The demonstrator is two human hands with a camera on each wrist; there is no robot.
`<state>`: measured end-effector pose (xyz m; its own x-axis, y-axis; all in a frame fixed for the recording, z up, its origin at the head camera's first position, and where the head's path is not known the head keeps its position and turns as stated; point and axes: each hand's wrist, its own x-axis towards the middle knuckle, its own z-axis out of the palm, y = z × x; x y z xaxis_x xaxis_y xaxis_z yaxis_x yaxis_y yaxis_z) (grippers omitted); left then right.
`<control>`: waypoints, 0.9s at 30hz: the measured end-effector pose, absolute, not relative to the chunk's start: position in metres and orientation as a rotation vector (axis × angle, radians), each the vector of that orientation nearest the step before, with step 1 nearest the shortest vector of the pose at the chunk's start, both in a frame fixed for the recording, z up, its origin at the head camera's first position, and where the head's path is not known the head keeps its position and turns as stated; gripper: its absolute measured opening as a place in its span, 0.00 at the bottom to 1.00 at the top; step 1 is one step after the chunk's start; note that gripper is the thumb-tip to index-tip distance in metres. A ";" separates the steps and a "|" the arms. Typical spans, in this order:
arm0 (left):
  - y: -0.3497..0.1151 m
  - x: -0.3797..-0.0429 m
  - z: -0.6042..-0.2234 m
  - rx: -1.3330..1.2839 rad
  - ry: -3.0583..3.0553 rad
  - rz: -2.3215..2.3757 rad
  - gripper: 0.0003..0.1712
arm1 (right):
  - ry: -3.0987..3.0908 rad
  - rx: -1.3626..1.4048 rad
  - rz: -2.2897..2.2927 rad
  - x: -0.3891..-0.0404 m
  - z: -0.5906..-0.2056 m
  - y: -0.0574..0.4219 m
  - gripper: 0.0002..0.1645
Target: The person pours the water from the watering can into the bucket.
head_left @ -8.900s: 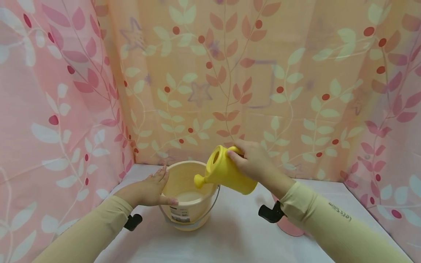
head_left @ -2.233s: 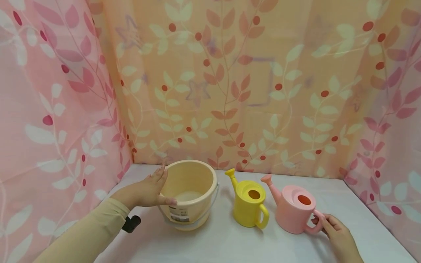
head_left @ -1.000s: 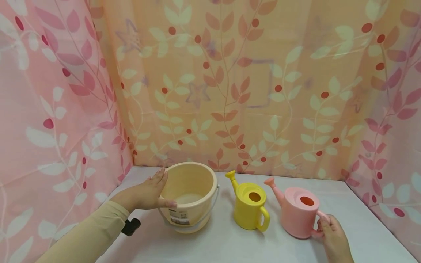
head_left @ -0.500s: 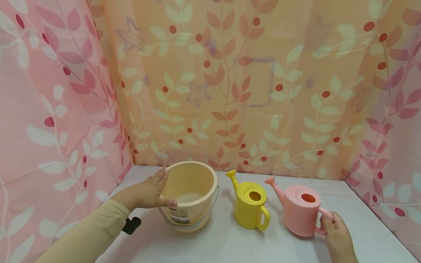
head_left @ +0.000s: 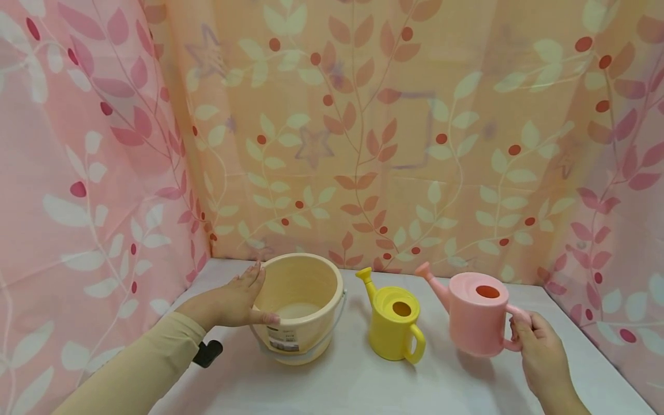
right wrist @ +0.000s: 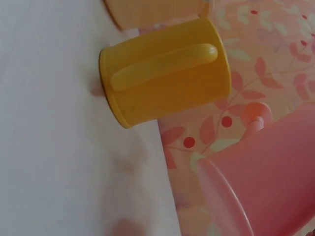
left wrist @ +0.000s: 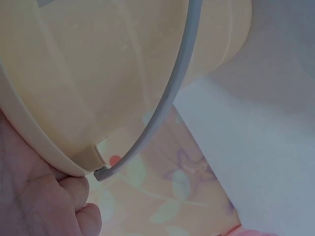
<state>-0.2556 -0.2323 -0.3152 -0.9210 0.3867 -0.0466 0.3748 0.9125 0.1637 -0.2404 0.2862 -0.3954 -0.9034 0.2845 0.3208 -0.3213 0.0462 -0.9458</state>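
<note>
My left hand (head_left: 236,300) rests on the near left rim of a cream bucket (head_left: 319,325), fingers straight along the outside and thumb over the edge. The left wrist view shows the palm against the bucket's rim (left wrist: 30,129), beside the grey bail handle (left wrist: 170,91). At the right, my right hand (head_left: 544,351) grips the handle of a pink watering can (head_left: 477,323), its spout pointing left. The can is raised off the table, roughly level; in the right wrist view its base (right wrist: 221,196) shows clear of the white surface. That hand's fingers are partly hidden behind the handle.
A yellow watering can (head_left: 389,331) stands upright between the bucket and the pink can, handle toward the front right. White cloth covers the table (head_left: 384,386). Patterned curtains (head_left: 363,144) close off the back and both sides.
The yellow can, earlier tilted over the bucket in my right hand, now stands on the table. My right hand has since gripped the pink can and lifted it. The left hand has stayed put.
</note>
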 end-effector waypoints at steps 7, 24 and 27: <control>-0.233 -0.255 -0.315 0.591 2.996 0.241 0.69 | -2.010 0.069 1.840 -0.239 -0.365 0.282 0.11; -0.237 -0.265 -0.329 0.544 3.018 0.189 0.72 | -2.084 0.316 1.665 -0.242 -0.309 0.252 0.10; -0.237 -0.265 -0.329 0.544 3.019 0.187 0.72 | -2.094 0.338 1.642 -0.244 -0.302 0.245 0.11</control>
